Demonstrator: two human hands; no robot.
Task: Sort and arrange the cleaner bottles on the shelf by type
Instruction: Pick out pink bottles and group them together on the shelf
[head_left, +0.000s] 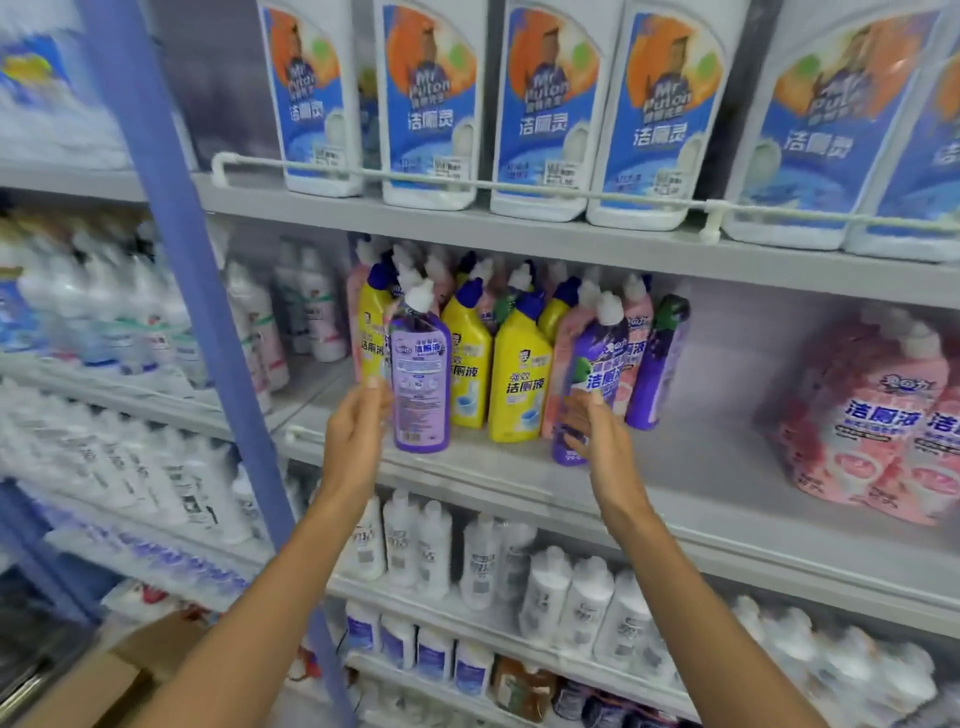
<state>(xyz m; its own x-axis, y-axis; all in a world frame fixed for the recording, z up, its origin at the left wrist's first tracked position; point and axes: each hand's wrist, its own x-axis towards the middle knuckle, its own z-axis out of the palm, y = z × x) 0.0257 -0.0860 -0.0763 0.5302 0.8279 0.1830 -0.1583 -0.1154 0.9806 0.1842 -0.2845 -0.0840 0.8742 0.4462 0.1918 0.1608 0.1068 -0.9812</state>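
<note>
On the middle shelf stands a cluster of angled-neck cleaner bottles: yellow ones with blue caps, pink ones and purple ones. My left hand grips a purple bottle with a white cap at the cluster's left front, its back label facing me. My right hand grips another purple bottle at the right front, tilted, its base at the shelf edge.
A wrapped pack of pink bottles sits at the shelf's right. Large white Mr Pulon jugs line the shelf above behind a rail. White bottles fill the lower shelves. A blue upright post stands at left, a cardboard box below.
</note>
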